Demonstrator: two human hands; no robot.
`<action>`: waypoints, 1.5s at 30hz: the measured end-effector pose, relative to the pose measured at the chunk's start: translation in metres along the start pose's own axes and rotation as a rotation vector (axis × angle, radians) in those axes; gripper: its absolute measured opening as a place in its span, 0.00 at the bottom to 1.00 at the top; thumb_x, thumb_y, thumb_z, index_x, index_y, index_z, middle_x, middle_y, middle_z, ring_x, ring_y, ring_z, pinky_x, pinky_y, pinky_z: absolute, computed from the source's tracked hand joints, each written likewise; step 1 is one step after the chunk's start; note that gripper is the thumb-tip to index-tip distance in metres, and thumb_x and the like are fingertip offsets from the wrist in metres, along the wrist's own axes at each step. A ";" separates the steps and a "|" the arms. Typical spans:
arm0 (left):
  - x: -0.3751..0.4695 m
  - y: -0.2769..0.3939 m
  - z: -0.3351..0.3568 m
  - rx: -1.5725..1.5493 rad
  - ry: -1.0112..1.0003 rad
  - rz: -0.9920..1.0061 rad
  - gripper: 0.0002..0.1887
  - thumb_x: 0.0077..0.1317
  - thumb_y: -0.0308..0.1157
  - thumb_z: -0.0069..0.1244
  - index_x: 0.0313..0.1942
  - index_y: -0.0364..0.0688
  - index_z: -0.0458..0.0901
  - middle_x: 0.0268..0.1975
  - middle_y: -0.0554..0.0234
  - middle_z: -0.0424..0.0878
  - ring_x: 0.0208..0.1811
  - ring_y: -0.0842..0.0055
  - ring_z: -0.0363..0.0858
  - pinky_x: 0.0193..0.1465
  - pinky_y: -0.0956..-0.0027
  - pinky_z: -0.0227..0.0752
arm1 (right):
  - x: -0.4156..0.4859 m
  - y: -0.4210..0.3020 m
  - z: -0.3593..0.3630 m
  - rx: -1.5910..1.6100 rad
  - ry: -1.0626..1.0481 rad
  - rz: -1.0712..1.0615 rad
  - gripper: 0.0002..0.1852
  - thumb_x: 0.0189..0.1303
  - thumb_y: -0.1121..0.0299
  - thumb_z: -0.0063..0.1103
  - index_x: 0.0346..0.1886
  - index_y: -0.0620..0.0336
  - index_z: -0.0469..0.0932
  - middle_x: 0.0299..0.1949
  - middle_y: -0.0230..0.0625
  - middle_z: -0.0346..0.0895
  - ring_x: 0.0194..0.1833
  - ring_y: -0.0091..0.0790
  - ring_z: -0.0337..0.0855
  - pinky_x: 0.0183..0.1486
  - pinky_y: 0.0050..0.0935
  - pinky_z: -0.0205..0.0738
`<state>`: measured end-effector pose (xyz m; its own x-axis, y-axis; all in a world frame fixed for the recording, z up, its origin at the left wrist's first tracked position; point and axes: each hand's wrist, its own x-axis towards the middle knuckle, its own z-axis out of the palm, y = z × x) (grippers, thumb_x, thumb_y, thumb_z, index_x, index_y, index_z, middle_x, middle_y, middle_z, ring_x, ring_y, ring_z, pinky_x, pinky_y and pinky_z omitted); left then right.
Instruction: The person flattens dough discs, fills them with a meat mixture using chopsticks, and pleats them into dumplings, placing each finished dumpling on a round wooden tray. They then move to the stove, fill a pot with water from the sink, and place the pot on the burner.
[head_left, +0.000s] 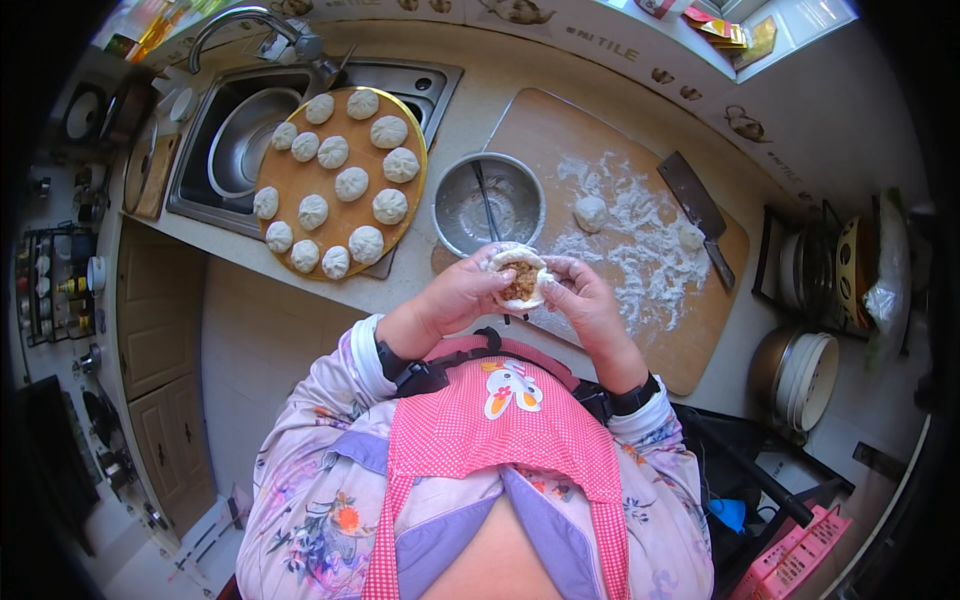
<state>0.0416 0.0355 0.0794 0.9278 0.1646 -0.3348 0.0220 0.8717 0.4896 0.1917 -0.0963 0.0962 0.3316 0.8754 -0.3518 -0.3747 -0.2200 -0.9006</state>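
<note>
A round dough wrapper (520, 301) with brown minced filling (522, 280) in its middle is held up in front of my apron. My left hand (469, 289) cradles it from the left, the thumb lying on the filling. With thumb and fingers, my right hand (579, 292) pinches the wrapper's right edge. Just beyond them stands a steel bowl (445, 196) with a pair of chopsticks (486, 201) leaning in it. One dough ball (591, 214) rests on the floured wooden board (540, 124), and another floury piece (691, 238) lies near the cleaver.
On the left, a round board (281, 176) carrying several pleated buns (351, 184) overlaps the sink (442, 79), under the faucet (251, 15). A cleaver (694, 199) lies at the board's right side. Pots (776, 375) and a rack of pans (802, 274) stand farther right.
</note>
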 end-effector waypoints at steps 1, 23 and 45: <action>-0.001 0.000 0.000 0.018 0.004 -0.005 0.21 0.65 0.26 0.44 0.58 0.41 0.61 0.53 0.55 0.71 0.54 0.66 0.74 0.55 0.58 0.72 | 0.000 0.001 0.000 0.026 -0.002 0.008 0.13 0.58 0.74 0.58 0.47 0.66 0.72 0.36 0.31 0.74 0.37 0.22 0.76 0.39 0.20 0.71; 0.001 0.007 0.008 0.087 -0.005 -0.042 0.21 0.66 0.35 0.43 0.57 0.37 0.64 0.49 0.59 0.75 0.46 0.74 0.78 0.47 0.72 0.73 | 0.010 0.019 -0.005 -0.070 0.095 -0.204 0.07 0.55 0.75 0.60 0.37 0.64 0.75 0.34 0.29 0.73 0.35 0.22 0.76 0.39 0.22 0.72; 0.004 -0.004 0.018 0.111 0.163 0.021 0.17 0.65 0.24 0.41 0.54 0.38 0.64 0.49 0.57 0.73 0.50 0.72 0.75 0.52 0.67 0.72 | 0.002 0.008 0.005 -0.575 0.163 -0.533 0.08 0.56 0.75 0.58 0.39 0.63 0.76 0.31 0.38 0.71 0.34 0.33 0.76 0.38 0.28 0.70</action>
<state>0.0515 0.0240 0.0903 0.8563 0.2625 -0.4449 0.0527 0.8123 0.5808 0.1854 -0.0941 0.0897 0.4793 0.8610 0.1703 0.3603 -0.0162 -0.9327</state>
